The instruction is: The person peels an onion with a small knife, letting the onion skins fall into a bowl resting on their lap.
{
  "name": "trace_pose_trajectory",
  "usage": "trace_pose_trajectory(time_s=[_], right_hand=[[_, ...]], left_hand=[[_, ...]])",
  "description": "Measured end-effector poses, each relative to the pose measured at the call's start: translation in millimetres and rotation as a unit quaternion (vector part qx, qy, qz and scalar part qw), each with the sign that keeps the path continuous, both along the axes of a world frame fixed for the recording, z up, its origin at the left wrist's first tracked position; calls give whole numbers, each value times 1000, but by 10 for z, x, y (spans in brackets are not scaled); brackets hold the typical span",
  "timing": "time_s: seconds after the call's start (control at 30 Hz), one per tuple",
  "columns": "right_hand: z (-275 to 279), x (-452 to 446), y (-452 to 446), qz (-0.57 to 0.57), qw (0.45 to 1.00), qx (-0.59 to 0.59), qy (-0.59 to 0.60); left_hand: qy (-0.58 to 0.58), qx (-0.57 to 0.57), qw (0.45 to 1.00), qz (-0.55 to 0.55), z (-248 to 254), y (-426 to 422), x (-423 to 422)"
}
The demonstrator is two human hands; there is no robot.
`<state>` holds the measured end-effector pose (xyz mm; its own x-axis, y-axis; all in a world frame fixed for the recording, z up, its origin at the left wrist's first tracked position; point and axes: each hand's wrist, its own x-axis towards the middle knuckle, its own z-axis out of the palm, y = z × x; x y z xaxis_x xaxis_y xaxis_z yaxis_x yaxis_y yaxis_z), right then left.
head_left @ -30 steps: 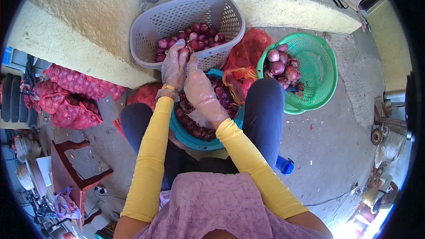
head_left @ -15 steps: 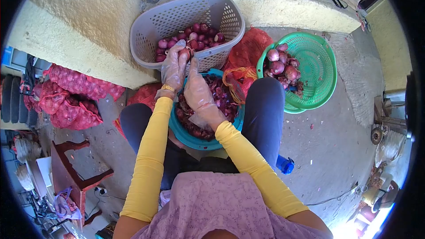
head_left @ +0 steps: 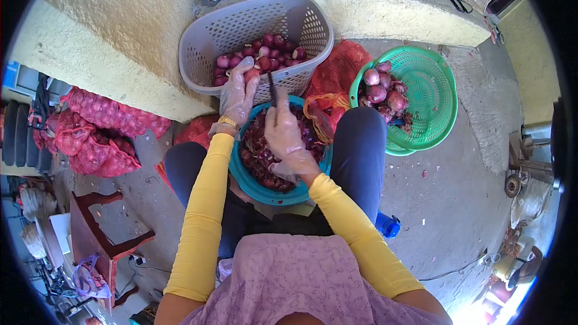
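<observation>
In a clear plastic glove, my left hand point(head_left: 238, 95) is closed on a red onion point(head_left: 251, 74) at the near rim of the grey basket point(head_left: 198, 81). My right hand point(head_left: 284, 132), also gloved, grips a dark knife point(head_left: 273, 89) whose blade points up and away. Below both hands a blue basin point(head_left: 257, 194) holds dark red onion skins point(head_left: 259, 150). Several peeled purple onions point(head_left: 277, 48) lie inside the grey basket. To the right, a green strainer basket point(head_left: 447, 105) has unpeeled onions point(head_left: 377, 92) on its left side.
Red mesh sacks point(head_left: 90, 135) of onions lie at the left by a wall. Another red mesh sack point(head_left: 337, 72) sits between the baskets. A blue bottle point(head_left: 387, 225) is beside my right leg, and an overturned wooden table point(head_left: 90, 235) stands at lower left.
My right hand has moved right and slightly down, away from the onion, and the knife now shows clearly. My left hand still holds the onion in nearly the same place.
</observation>
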<state>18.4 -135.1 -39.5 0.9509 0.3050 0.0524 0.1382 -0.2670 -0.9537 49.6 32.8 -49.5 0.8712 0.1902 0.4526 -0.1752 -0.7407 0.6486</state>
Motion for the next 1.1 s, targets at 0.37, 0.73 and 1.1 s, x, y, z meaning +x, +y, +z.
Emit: trace_pose_trajectory(time_s=[0.37, 0.73, 1.1], right_hand=[[437, 348, -404, 43, 908, 342, 239], [775, 902, -279, 211, 914, 270, 216], [698, 866, -162, 198, 874, 334, 292]], left_hand=[[-7, -167, 985, 37, 97, -63, -40], [29, -660, 741, -118, 731, -117, -510], [-16, -748, 647, -146, 587, -42, -298]])
